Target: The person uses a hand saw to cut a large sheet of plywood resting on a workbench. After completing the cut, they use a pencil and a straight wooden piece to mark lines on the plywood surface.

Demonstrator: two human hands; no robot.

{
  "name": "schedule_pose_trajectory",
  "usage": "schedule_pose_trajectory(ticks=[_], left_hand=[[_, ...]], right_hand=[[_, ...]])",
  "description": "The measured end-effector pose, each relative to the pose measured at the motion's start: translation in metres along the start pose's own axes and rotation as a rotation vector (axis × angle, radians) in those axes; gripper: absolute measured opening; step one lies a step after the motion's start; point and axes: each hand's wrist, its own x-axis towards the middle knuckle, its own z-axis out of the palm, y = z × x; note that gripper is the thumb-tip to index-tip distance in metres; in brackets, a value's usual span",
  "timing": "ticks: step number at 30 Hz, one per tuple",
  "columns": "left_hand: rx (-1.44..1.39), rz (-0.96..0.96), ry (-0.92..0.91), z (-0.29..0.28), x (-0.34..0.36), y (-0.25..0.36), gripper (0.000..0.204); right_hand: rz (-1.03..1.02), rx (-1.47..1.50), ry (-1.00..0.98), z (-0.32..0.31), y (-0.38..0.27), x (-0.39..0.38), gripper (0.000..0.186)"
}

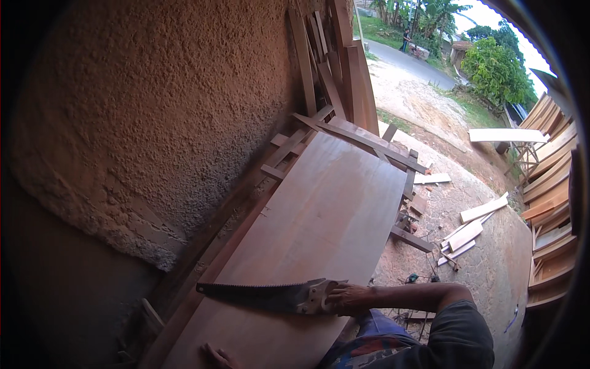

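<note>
My right hand grips the handle of a hand saw. Its long dark blade lies across a wide reddish wooden board, toothed edge toward the far end, tip near the board's left edge. The board rests along the rough wall on other timber. My left hand lies on the board at the bottom edge of the view, below the blade, fingers apart and partly cut off.
Planks lean upright on the wall, with crossed battens below. Offcuts and tools lie on the floor at right. Stacked boards line the right side. A person stands by the distant road.
</note>
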Motion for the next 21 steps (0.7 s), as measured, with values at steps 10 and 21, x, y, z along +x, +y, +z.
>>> schedule_pose_trajectory(ticks=[10,21], left_hand=[[-0.203,-0.474,-0.006,-0.037,-0.119,0.235,0.065],[-0.348,-0.917,0.027,-0.034,-0.139,0.308,0.065]], right_hand=[[0.928,-0.04,0.604,-0.094,0.305,-0.169,0.049],[1.178,0.156,0.543,-0.092,0.434,-0.215,0.059]])
